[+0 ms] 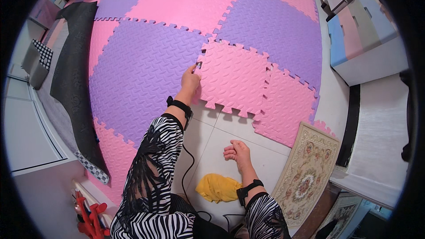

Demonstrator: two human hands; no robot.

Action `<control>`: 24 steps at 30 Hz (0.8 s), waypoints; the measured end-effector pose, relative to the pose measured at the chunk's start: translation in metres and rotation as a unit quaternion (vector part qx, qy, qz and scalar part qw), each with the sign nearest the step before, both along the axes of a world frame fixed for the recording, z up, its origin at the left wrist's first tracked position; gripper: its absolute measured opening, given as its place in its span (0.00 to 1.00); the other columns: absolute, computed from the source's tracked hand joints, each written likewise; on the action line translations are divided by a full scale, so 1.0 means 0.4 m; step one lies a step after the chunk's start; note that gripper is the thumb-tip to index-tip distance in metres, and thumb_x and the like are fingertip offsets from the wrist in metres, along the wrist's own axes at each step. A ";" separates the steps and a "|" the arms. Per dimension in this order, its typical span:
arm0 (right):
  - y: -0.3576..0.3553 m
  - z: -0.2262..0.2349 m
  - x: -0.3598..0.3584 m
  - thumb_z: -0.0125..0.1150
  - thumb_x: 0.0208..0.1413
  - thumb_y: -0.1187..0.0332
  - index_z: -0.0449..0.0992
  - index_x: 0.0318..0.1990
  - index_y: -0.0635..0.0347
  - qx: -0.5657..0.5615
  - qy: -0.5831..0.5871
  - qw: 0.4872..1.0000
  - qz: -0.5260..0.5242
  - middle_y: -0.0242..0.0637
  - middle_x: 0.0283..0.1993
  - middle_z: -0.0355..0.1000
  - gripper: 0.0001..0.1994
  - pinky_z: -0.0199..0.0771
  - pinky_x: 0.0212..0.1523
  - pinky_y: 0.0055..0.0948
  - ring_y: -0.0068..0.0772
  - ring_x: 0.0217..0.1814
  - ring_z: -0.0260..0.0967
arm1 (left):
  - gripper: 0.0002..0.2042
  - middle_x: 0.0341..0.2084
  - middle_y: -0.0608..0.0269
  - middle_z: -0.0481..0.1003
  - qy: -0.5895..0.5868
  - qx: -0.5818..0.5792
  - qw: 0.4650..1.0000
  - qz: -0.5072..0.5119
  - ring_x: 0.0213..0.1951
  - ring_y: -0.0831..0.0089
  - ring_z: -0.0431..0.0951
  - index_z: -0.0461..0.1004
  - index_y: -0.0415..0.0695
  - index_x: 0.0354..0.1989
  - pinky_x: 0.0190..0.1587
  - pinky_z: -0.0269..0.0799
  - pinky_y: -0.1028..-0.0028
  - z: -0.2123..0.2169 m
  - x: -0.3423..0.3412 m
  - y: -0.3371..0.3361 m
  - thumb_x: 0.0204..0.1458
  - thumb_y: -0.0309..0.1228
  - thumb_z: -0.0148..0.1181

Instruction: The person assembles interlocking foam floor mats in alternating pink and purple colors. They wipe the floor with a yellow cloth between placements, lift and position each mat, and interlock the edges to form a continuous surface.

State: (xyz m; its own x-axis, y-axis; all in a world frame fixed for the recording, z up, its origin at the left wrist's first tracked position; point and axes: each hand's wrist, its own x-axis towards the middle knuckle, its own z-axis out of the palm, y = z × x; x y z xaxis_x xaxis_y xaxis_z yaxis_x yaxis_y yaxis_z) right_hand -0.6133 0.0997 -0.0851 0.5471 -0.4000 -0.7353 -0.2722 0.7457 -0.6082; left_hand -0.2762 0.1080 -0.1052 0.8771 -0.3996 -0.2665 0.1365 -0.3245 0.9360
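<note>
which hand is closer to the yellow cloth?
Right. The right hand rests on the bare floor just above the yellow cloth; the left hand is far up, at the pink foam tile's edge.

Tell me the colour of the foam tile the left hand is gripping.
Pink foam tile, gripped by the left hand; head view.

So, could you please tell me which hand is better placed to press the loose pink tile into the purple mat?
Probably the left hand: it already touches the pink tile at the purple mat seam, while the right hand rests on bare floor.
</note>
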 end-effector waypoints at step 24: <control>0.001 -0.013 -0.002 0.45 0.62 0.66 0.65 0.45 0.68 -0.005 -0.002 1.000 -0.004 0.47 0.30 0.72 0.13 0.76 0.21 0.26 0.33 0.25 0.73 | 0.23 0.39 0.44 0.75 -0.023 0.145 0.986 -0.075 0.44 0.54 0.76 0.69 0.42 0.52 0.44 0.69 0.65 -0.047 0.064 0.016 0.44 0.22 0.46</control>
State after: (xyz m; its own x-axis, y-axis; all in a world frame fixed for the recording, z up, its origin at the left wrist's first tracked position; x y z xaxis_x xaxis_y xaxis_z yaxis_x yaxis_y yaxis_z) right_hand -0.6140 0.1000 -0.0904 0.5462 -0.4115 -0.7296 -0.2640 0.7421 -0.6161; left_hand -0.2505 0.1145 -0.1239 0.8283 -0.4383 -0.3491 0.0260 -0.5922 0.8053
